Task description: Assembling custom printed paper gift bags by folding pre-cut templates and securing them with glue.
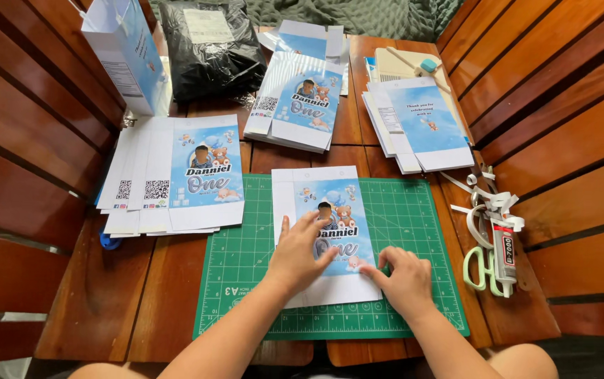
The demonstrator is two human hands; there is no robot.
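Your left hand (300,254) lies flat, fingers spread, on the printed sheet (330,210); right hand (403,277) pinches its right edge. Sheet's long axis runs away from you, slightly tilted.

The left hand (300,253) hides perhaps half the printed sheet (330,231).

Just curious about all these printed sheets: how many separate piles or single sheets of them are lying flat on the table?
5: one sheet under both hands on the green mat, a left stack, a middle stack, a right stack, a partly hidden one behind.

Slatted wooden bench (568,140), daylight.
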